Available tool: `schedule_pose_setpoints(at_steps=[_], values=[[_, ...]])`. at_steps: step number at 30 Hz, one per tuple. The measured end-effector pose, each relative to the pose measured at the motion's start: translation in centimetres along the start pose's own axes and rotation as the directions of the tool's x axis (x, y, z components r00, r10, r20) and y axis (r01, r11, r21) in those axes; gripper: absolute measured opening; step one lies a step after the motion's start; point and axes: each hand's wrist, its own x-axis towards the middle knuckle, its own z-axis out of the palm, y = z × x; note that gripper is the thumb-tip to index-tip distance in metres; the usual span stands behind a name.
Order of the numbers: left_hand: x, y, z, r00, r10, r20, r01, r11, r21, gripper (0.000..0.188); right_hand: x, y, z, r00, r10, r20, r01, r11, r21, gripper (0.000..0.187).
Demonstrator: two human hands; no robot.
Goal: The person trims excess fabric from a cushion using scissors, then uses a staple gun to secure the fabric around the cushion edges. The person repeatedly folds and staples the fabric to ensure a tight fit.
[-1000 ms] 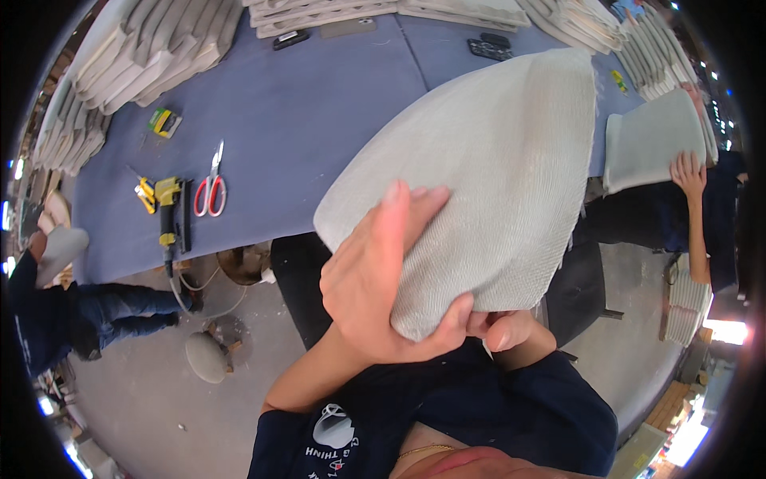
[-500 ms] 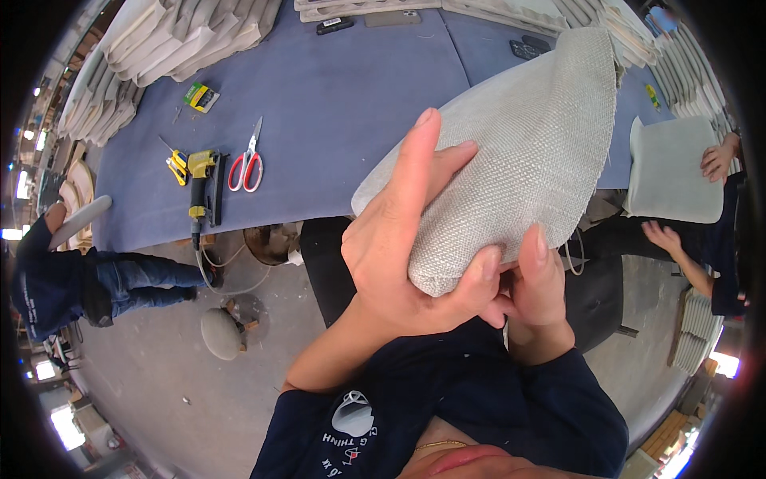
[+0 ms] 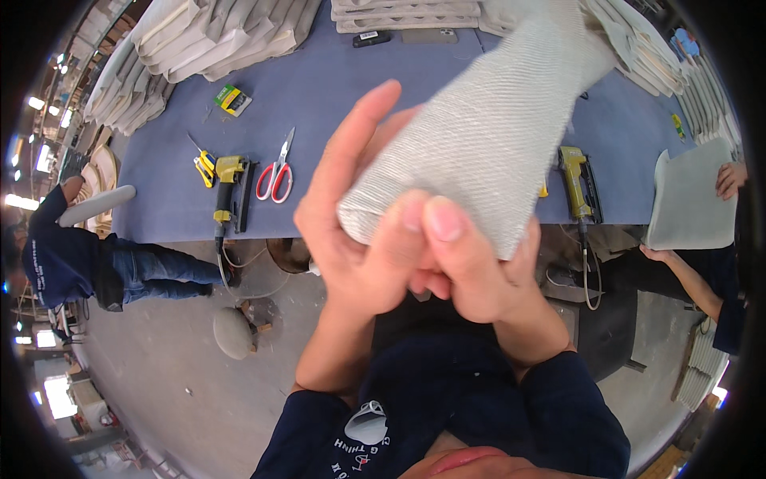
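Observation:
A light grey, woven-fabric-covered cushion panel [image 3: 479, 136] is held up in front of my chest, tilted, with its far end toward the upper right. My left hand [image 3: 347, 247] wraps the near left corner, fingers behind it and thumb on the fabric. Beside it my right hand [image 3: 487, 271] grips the near edge, its thumb pressed next to the left thumb. Both hands' other fingers are partly hidden by the panel. Two yellow-and-black staple guns lie on the table, one at the left [image 3: 227, 191] and one at the right [image 3: 578, 184], each with an air hose.
On the blue-grey table [image 3: 351, 96] lie red-handled scissors [image 3: 278, 172], a yellow-handled hand tool [image 3: 206, 168] and a small green-and-yellow box [image 3: 232, 100]. Stacked fabric covers [image 3: 223, 36] stand behind. A co-worker [image 3: 702, 231] holds a grey panel at right; another person [image 3: 88, 255] stands at left.
The panel has turned and now shows a narrower face. My thumbs have come together on its near edge. The right staple gun has come out from behind it.

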Motion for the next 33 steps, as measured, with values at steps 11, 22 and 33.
schedule_pose_setpoints(at_steps=[11,22,33], values=[[2.8,-1.5,-1.3,0.989,-0.010,-0.148,0.039,0.980,0.197,0.079,3.8,9.2,-2.3,0.863,-0.495,0.105,0.498,0.797,-0.342,0.032],[-2.0,0.4,1.2,0.988,-0.152,0.003,0.150,0.982,0.113,0.115,-1.8,9.2,-4.5,0.684,-0.705,0.188,0.710,0.584,-0.392,0.049],[0.6,-6.7,2.0,0.689,-0.161,0.706,0.286,0.956,-0.060,0.098,-10.6,7.2,-9.4,0.888,0.057,0.457,-0.119,0.987,0.108,0.038]])
